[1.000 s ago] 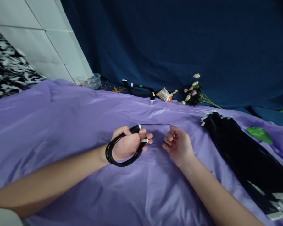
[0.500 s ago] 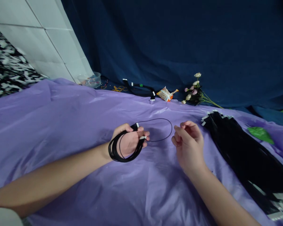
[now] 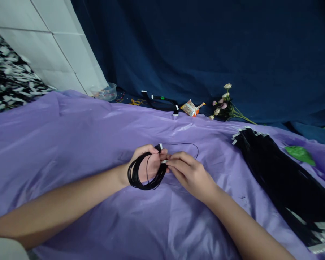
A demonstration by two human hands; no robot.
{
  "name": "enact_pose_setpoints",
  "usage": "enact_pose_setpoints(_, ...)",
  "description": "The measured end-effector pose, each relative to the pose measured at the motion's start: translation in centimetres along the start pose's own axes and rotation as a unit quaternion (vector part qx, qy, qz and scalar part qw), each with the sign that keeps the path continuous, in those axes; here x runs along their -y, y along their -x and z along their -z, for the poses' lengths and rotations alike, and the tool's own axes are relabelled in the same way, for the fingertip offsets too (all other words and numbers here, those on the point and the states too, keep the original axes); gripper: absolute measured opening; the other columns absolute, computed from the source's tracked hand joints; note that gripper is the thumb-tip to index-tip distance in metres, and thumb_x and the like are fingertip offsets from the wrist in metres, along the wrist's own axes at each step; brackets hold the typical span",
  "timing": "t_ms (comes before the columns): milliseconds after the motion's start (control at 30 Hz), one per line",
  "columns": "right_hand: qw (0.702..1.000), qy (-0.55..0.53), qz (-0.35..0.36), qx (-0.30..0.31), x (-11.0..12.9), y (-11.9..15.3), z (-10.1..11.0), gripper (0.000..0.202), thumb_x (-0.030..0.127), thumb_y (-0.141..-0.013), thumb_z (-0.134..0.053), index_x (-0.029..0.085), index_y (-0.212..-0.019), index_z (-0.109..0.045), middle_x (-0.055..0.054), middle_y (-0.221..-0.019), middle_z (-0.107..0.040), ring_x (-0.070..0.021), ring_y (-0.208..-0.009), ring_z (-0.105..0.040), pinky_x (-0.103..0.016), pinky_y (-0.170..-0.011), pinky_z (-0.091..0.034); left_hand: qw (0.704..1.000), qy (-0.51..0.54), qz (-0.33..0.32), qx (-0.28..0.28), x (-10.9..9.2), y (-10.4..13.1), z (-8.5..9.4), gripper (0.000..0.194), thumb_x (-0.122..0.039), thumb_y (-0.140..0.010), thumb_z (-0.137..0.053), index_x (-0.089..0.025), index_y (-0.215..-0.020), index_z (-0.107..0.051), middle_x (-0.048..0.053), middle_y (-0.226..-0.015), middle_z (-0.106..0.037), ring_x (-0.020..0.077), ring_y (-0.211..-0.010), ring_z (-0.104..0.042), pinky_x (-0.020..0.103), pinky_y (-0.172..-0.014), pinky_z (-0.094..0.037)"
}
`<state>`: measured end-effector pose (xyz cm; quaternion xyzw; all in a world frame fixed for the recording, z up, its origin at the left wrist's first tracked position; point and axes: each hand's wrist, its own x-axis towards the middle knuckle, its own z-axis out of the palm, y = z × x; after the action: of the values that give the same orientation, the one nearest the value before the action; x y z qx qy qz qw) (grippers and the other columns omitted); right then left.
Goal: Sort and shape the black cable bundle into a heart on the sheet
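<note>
Gripping black cable coil (image 3: 141, 173) in left hand (image 3: 147, 162) | right hand (image 3: 188, 173) pinching its taped ends beside left fingertips

We read no text anywhere. Snack packet (image 3: 190, 108) at far edge shows print, too small and blurred. White tags on black strips (image 3: 276, 177) look blank.

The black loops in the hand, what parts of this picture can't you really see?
- Head view: where the right hand touches the black loops is hidden by its own fingers.
- The left hand has its palm partly covered by the loops.
- The clear bowl holds contents too small to name.
- The black strip pile is cut off by the right edge.
</note>
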<state>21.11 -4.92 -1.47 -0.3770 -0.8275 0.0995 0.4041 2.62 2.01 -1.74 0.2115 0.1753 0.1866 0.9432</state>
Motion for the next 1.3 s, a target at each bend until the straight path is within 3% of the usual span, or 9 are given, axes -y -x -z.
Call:
enact_pose_setpoints(300,0.994,0.090,0.006,0.059,-0.2,0.0,0.4,0.021,0.013,-0.092,-0.049,0.020,-0.102,-0.066,-0.007,-0.104,-0.064,-0.0153,-0.091,-0.066,-0.028,-0.078,-0.058,0.999,-0.036,0.015,0.036,-0.3,-0.1,0.3,0.022,-0.036,-0.078,-0.048,-0.025,-0.083,-0.066,0.006,-0.079,-0.066,0.0236,-0.080,-0.064,0.034,-0.071,-0.045)
enact_pose_setpoints(400,0.989,0.129,0.030,0.063,-0.4,0.1,0.4,0.021,0.012,-0.090,-0.050,0.019,-0.103,-0.066,-0.008,-0.106,-0.065,-0.0161,-0.091,-0.067,-0.027,-0.076,-0.058,0.998,-0.030,0.047,0.007,-0.5,-0.1,0.3,0.018,-0.037,-0.074,-0.054,-0.026,-0.082,-0.065,0.004,-0.075,-0.065,0.0245,-0.077,-0.065,0.035,-0.067,-0.046)
enact_pose_setpoints(500,0.986,0.147,0.048,0.061,-0.6,0.1,0.5,0.020,0.012,-0.091,-0.051,0.017,-0.102,-0.066,-0.008,-0.105,-0.066,-0.0176,-0.090,-0.067,-0.029,-0.077,-0.059,0.998,-0.020,0.060,-0.026,-0.6,0.0,0.0,0.022,-0.037,-0.074,-0.055,-0.020,-0.086,-0.064,0.004,-0.083,-0.066,0.0222,-0.074,-0.066,0.033,-0.067,-0.046)
enact_pose_setpoints(833,0.986,0.146,0.055,0.056,-1.2,0.4,0.3,0.021,0.015,-0.093,-0.046,0.019,-0.102,-0.065,-0.006,-0.105,-0.068,-0.0151,-0.088,-0.068,-0.025,-0.073,-0.059,0.999,-0.001,0.020,-0.027,0.0,-0.2,0.1,0.025,-0.043,-0.076,-0.053,-0.022,-0.082,-0.065,0.004,-0.083,-0.066,0.0194,-0.070,-0.062,0.033,-0.068,-0.045)
enact_pose_setpoints(1067,0.973,0.201,0.053,0.096,-0.8,0.0,0.5,0.022,0.013,-0.091,-0.048,0.019,-0.106,-0.063,-0.005,-0.103,-0.068,-0.0157,-0.078,-0.069,-0.026,-0.065,-0.057,0.999,0.016,0.014,-0.034,0.2,-0.1,-0.4,0.025,-0.043,-0.079,-0.053,-0.022,-0.081,-0.066,0.003,-0.079,-0.065,0.0181,-0.070,-0.060,0.033,-0.072,-0.046)
enact_pose_setpoints(1300,0.946,0.282,0.122,0.100,-0.6,-0.4,0.6,0.021,0.014,-0.093,-0.044,0.016,-0.100,-0.064,-0.007,-0.094,-0.069,-0.0168,-0.069,-0.066,-0.030,-0.061,-0.052,0.998,0.048,0.026,-0.035,0.2,0.0,-1.1,0.025,-0.042,-0.081,-0.050,-0.021,-0.082,-0.064,0.004,-0.077,-0.063,0.0156,-0.064,-0.055,0.030,-0.069,-0.045)
